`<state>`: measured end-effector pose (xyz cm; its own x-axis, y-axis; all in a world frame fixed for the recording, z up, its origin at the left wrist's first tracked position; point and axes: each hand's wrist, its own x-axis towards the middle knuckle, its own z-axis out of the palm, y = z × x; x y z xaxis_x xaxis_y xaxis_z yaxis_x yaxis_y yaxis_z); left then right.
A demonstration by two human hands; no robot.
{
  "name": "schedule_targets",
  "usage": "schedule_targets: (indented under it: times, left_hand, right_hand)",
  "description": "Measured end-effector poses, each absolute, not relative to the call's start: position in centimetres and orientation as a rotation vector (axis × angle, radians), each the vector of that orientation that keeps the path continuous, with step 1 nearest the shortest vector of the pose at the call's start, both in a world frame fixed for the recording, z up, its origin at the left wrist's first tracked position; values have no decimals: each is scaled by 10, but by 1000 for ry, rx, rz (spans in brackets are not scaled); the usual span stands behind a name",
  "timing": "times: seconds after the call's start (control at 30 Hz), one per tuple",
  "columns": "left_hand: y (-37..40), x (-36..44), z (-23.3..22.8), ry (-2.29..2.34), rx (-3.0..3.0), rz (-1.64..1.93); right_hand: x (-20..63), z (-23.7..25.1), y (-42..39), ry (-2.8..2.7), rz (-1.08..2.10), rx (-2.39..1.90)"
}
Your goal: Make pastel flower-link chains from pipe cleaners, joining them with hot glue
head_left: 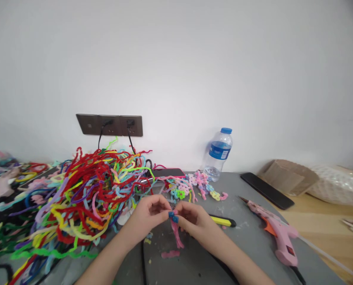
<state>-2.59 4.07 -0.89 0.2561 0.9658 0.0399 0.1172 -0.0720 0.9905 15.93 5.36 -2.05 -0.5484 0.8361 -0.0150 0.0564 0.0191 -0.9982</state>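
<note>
Low in the middle of the frame, the left hand (148, 213) and the right hand (192, 217) meet fingertip to fingertip over the grey worktop (247, 237), both pinched shut on one small piece: a blue fuzzy knot (173, 216) with pink pipe-cleaner tails (176, 235) hanging limp below it. The work looks like twisting or binding the blue wrap around the pink stems; it would go best with the pinch kept close to the knot so the wire core bends where wanted, turning in short tight twists, and keeping the loose tails clear of the fingers. A short pink offcut (170, 254) lies on the worktop just below the hands. To the right a yellow and black utility knife (222, 221) lies just beside the right wrist, and further right a pink glue gun (275, 235) with an orange trigger rests on its side, hard smooth plastic against all the fluff. At the left a great tangled heap of pipe cleaners (84, 194), red, yellow, green, purple, sprawls soft and wiry. Beyond the hands lie pastel looped chains of finished pieces (200, 184), then a dark phone (267, 190), a clear plastic water bottle (219, 154) with a blue cap against the wall, and a dark socket strip (111, 124) above.
</note>
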Motion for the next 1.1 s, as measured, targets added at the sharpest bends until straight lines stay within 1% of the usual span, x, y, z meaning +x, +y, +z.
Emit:
schedule_targets:
  times: [0.4, 0.6, 0.8, 0.97, 1.1]
  left_hand:
    - [42, -27, -12, 1136, 1474, 934]
    - [41, -29, -22, 1261, 1661, 635]
    - [38, -26, -14, 1180, 1628, 738]
    - [36, -22, -19, 1146, 1559, 767]
    - [35, -21, -18, 1135, 1556, 773]
  right_hand:
    - [162, -22, 58, -1663, 1563, -965]
    - [166, -25, 65, -1566, 1588, -951]
    - [158, -25, 60, -1547, 1562, -925]
    - [156, -25, 58, -1547, 1520, -899]
    - [157, -24, 57, -1540, 1562, -869]
